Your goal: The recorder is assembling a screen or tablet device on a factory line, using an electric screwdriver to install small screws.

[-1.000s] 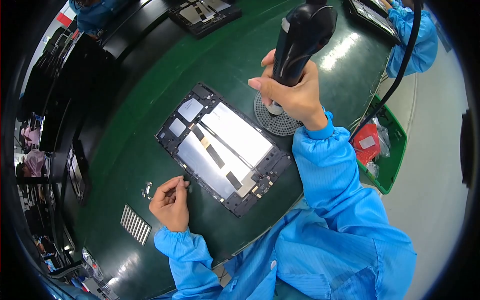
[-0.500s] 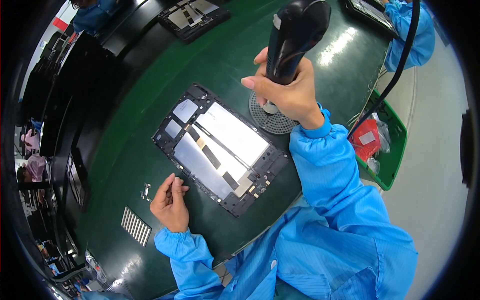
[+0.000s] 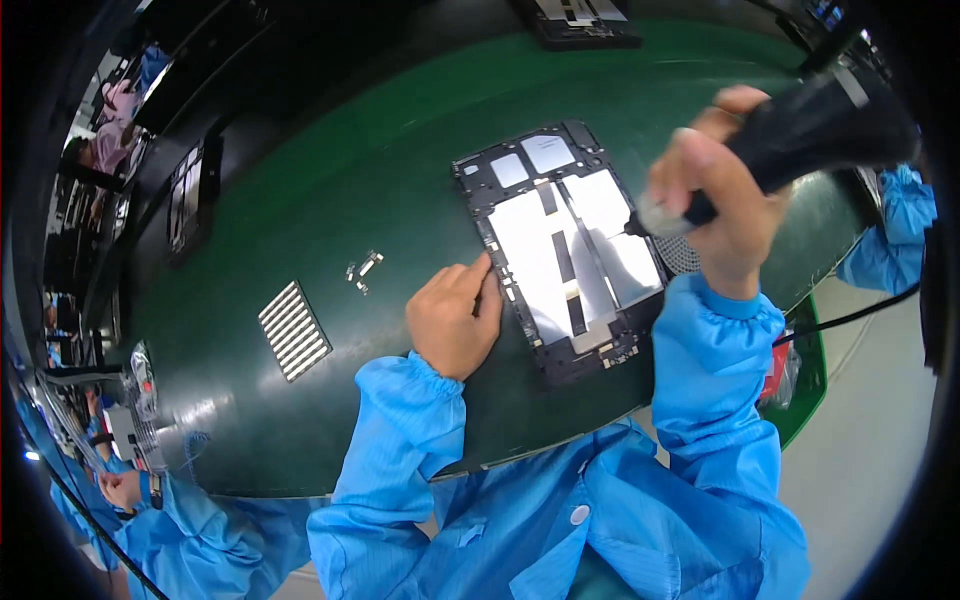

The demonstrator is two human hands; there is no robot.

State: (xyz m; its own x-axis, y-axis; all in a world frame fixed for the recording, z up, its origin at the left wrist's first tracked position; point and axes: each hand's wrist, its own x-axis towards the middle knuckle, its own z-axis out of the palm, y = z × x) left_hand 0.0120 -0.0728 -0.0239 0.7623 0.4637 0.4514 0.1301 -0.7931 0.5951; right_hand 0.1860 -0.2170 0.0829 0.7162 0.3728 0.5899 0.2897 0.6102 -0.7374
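Note:
An opened tablet (image 3: 530, 270), its silvery inside and dark flex cables exposed, lies face-on to me on the green table. My left hand (image 3: 450, 318) is closed at its left edge, index fingertip against the frame; its inner fingers are hidden. Wrapped in my right hand (image 3: 735, 205) is a black corded electric screwdriver (image 3: 825, 130), slanting over the tablet's right side with its tip toward the edge there. The tip is blurred, so contact cannot be made out. Partly behind that hand is a grey perforated disc (image 3: 680, 256).
Left of the tablet lie small metal parts (image 3: 366, 270) and a plate with pale strips (image 3: 294, 330). Other tablets rest at the far edge (image 3: 580, 18) and left (image 3: 187, 200). A green bin (image 3: 808, 400) sits at right. Co-workers' blue sleeves show left (image 3: 215, 525) and right (image 3: 890, 230).
My view has turned to the left. The screwdriver has come down from upright over the disc to slant over the tablet. My left hand has reached the tablet's edge.

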